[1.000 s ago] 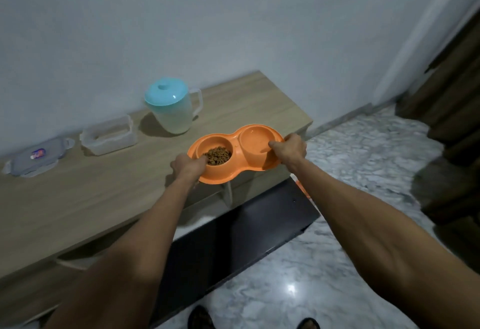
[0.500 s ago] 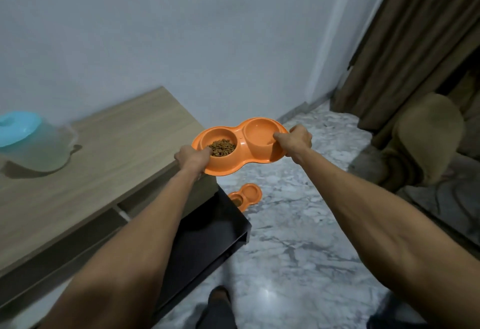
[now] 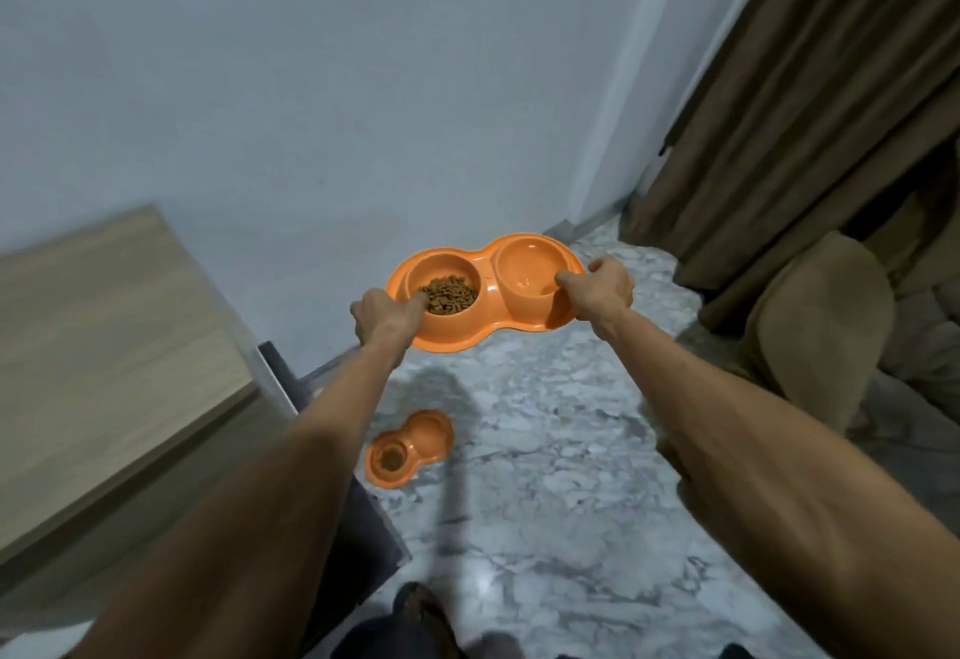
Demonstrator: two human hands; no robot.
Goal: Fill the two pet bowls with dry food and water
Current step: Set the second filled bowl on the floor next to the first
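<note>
I hold an orange double pet bowl (image 3: 485,289) level in the air above the marble floor. My left hand (image 3: 387,315) grips its left end and my right hand (image 3: 600,289) grips its right end. Its left cup holds brown dry food (image 3: 449,293); its right cup (image 3: 524,268) looks shiny inside, and I cannot tell how much water it holds. A second orange double bowl (image 3: 408,448) sits on the floor below, with dry food in its near cup.
A wooden cabinet top (image 3: 104,346) lies at the left, with a dark panel (image 3: 363,513) beside it. Brown curtains (image 3: 810,102) hang at the right above a tan cushion (image 3: 815,325). My feet (image 3: 421,617) show at the bottom edge.
I have carried the bowl off the cabinet and turned right over the floor. The jug and containers have left the view, and the second bowl on the floor now shows fully.
</note>
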